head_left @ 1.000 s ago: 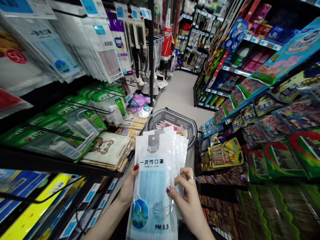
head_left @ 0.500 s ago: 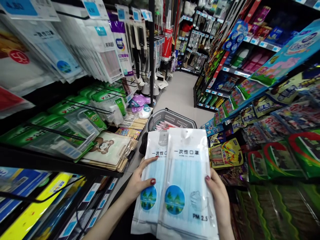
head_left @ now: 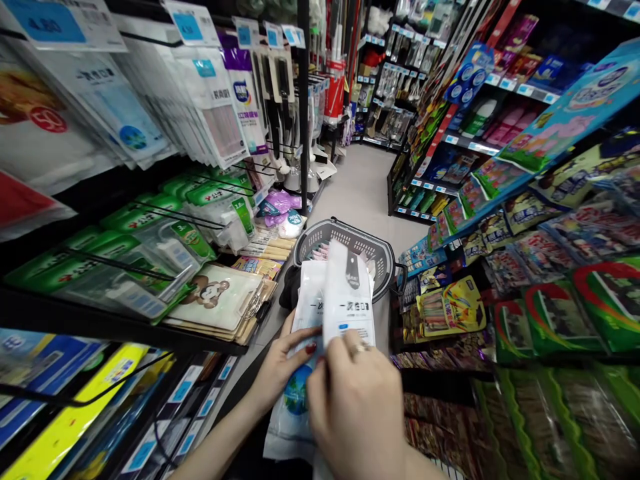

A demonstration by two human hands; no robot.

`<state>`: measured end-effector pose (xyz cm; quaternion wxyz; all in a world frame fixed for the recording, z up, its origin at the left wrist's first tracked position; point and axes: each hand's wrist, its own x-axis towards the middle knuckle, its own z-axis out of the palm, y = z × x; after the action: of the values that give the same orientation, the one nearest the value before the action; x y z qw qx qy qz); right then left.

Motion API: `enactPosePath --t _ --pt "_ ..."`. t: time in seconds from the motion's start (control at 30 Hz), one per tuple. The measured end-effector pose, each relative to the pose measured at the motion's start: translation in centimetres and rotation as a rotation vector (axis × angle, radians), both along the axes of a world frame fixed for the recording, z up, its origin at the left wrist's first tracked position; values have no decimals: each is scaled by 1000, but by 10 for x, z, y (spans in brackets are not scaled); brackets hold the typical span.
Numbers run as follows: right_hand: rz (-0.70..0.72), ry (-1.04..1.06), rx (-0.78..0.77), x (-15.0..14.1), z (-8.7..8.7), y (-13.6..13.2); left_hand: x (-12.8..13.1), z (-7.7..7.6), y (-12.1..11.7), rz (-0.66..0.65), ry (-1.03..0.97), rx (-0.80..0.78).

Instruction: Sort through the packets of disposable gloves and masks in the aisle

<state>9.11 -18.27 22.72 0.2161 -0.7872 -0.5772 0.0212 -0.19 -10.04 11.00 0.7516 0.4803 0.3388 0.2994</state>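
From where I stand, the two packets are up in front of the shopper, on the near side of the grey basket [head_left: 345, 233], their top ends overlapping its near edge from this angle. The left hand [head_left: 277, 367] is partly curled, thumb laid across the face of the left mask packet [head_left: 310, 310], pinching it. The right hand [head_left: 360, 393] is folded nearly closed over the right mask packet [head_left: 347, 300]; I can't make out its fingertips.

They look like thin, glossy sleeves of flat masks, so I'd expect them light, floppy and rather slippery, liable to slide over one another. Nothing brittle, though a hard squeeze could crease them. I'd pinch each midway along a side edge, thumb on top, or square them up and grip both long sides.
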Motion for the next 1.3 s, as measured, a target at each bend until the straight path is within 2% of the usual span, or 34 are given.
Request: enactPosePath --t 0.07,0.13,0.2,0.27,0.33,0.43,0.47,0.57,0.67,0.9,1.03,1.17,1.3 --pt "16 -50 -140 -15 -14 17 -1 1 -4 32 -128 -113" --pt "72 -32 -238 -19 -21 23 -3 0 -5 30 -206 -151" --pt "178 53 -255 -9 -20 21 -4 -3 -4 17 -186 -64" --pt "253 201 -193 10 -15 14 -4 -4 -2 25 -138 6" --pt "151 302 -97 33 -12 5 -3 -4 0 30 -112 -5" --pt "-184 295 -11 61 -19 -6 -1 -3 0 32 -105 -45" --pt "-244 319 -24 67 -23 -9 -1 -3 0 35 -101 -47" --pt "-202 524 -113 74 -39 -15 0 -3 -1 75 -90 -97" --pt "-160 670 -103 70 -50 -18 0 -5 -1 90 -94 -129" --pt "-187 736 -67 66 -57 -18 -1 -4 0 67 -75 -46" --pt "-205 689 -49 64 -55 -19 -2 -7 -1 146 -19 -98" --pt "-234 783 60 69 -54 -25 -1 -11 2 100 20 31" --pt "-368 1014 329 92 -57 -38 -2 -11 7 40 97 163"
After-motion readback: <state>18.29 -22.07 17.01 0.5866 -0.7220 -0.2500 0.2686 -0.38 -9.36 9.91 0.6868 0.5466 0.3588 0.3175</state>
